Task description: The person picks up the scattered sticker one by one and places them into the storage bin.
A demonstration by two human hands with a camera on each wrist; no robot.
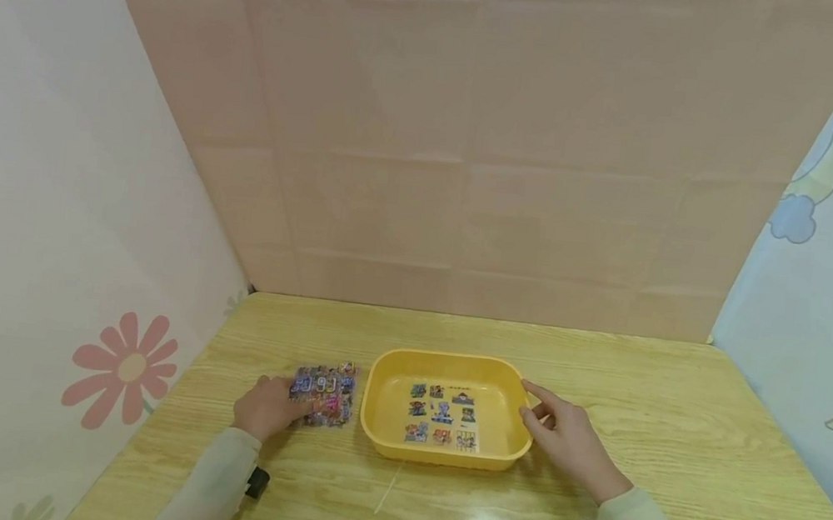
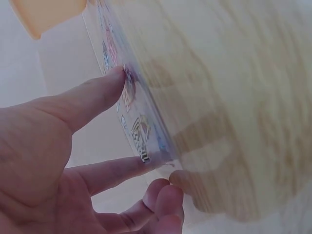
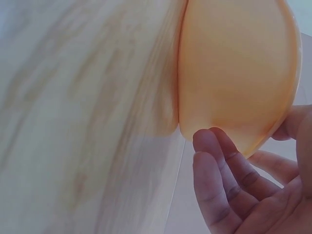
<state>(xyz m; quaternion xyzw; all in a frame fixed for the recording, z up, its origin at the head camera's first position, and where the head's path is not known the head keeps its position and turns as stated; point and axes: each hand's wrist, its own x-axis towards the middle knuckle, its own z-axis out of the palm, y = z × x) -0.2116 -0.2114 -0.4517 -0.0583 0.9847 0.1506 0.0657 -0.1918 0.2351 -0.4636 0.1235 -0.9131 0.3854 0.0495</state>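
A yellow plastic tray (image 1: 443, 457) stands on the table, with several small colourful cartoon stickers (image 1: 443, 413) laid out in rows on its bottom. My right hand (image 1: 571, 438) holds the tray's right end, the thumb over the rim and the other fingers along the outer wall (image 3: 234, 63). Left of the tray lies a flat, shiny sheet of printed stickers (image 1: 325, 381). My left hand (image 1: 270, 407) rests on the sheet's left part. In the left wrist view, the thumb and index finger lie straight against the sticker sheet (image 2: 141, 131), while the other fingers bend beside its edge.
The wooden table (image 1: 623, 380) meets a beige sheet wall (image 1: 458, 214) at the back. White panels flank it, with a flower print (image 1: 131, 366) on the left and a moon and star on the right. A thin pale strip (image 1: 388, 489) lies before the tray.
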